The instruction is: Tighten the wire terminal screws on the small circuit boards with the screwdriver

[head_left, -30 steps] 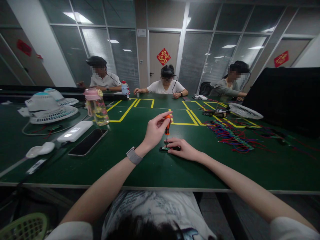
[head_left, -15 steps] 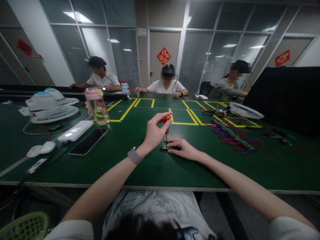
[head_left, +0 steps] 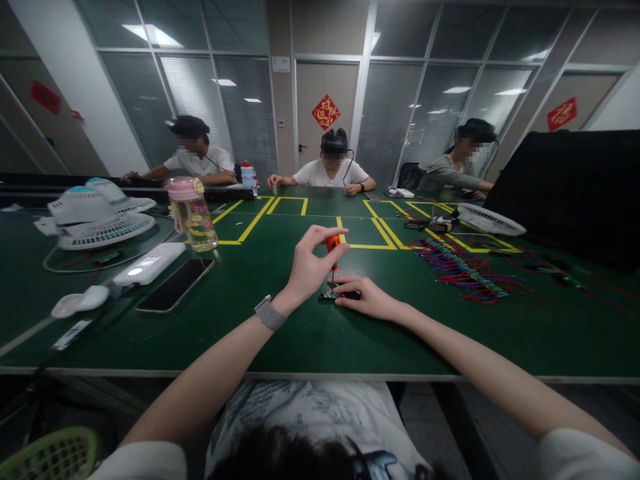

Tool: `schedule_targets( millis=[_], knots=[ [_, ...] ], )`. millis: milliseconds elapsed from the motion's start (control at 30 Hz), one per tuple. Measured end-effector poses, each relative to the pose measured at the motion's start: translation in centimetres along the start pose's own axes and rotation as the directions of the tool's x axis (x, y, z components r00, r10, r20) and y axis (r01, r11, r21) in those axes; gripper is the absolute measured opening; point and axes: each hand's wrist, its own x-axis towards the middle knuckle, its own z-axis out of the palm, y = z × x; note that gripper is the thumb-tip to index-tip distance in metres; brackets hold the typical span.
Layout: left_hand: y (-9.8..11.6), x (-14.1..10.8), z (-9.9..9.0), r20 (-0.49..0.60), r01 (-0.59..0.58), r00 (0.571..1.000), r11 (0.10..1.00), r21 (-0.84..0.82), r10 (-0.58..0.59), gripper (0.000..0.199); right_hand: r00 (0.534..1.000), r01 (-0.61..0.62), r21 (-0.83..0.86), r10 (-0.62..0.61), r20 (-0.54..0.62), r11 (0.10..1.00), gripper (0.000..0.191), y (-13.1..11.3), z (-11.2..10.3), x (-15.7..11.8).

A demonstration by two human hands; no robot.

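Note:
My left hand (head_left: 311, 259), with a grey watch band at the wrist, has its thumb and fingers around the orange-and-black handle of a screwdriver (head_left: 333, 245). The screwdriver stands upright, its thin shaft pointing down at a small green circuit board (head_left: 328, 296). That board sits on or in a dark piece lying flat on the table. My right hand (head_left: 371, 299) holds it from the right, fingers stretched along it and covering much of its right end. Whether the tip sits in a screw is too small to see.
On the green table (head_left: 280, 347), a phone (head_left: 176, 285), a white power bank (head_left: 150, 263), a pink-lidded bottle (head_left: 193, 217) and white fans (head_left: 100, 217) lie left. Wired circuit boards (head_left: 465, 270) and a black screen (head_left: 575, 200) are right. Several people sit across the table.
The fingers of my left hand have shifted slightly at the screwdriver handle and stand a little wider. My right hand and the board stay put. The whole view has shifted slightly.

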Motion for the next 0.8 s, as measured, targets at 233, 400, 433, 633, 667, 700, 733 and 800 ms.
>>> schedule_targets(
  millis=[233,400,433,633,667,700,733,800],
  knots=[
    [-0.05,-0.02,-0.04,0.074,0.065,0.996,0.993,-0.102,-0.058,0.033,1.0,0.0,-0.015,0.001,0.009,1.0,0.028,-0.06,-0.09,0.02],
    [0.11,0.0,-0.16,-0.002,0.016,1.0,1.0,0.023,-0.016,0.025,1.0,0.0,-0.016,0.0,0.008,1.0,0.027,-0.01,-0.09,0.0],
    [0.13,0.02,-0.21,-0.026,0.001,1.0,0.998,0.07,0.001,0.023,1.0,0.002,-0.019,-0.002,0.008,1.0,0.027,0.0,-0.08,0.0],
    [-0.18,0.05,-0.11,0.035,0.069,0.997,0.993,-0.094,-0.066,0.031,1.0,0.012,-0.032,-0.012,0.009,0.999,0.028,0.05,0.0,0.05],
    [-0.2,0.04,-0.05,0.05,0.094,0.995,0.985,-0.143,-0.088,0.033,1.0,0.011,-0.032,-0.011,0.01,0.999,0.028,0.03,-0.01,0.06],
    [-0.19,0.03,0.01,0.056,0.115,0.993,0.978,-0.175,-0.107,0.033,1.0,0.009,-0.031,-0.009,0.011,0.999,0.028,0.02,-0.02,0.07],
    [-0.16,0.02,0.04,0.051,0.126,0.992,0.975,-0.184,-0.119,0.032,1.0,0.007,-0.028,-0.007,0.011,1.0,0.028,0.0,-0.04,0.07],
    [-0.06,0.01,0.04,0.018,0.099,0.995,0.986,-0.135,-0.098,0.028,1.0,0.0,-0.023,0.0,0.012,1.0,0.027,-0.04,-0.07,0.07]
  ],
)
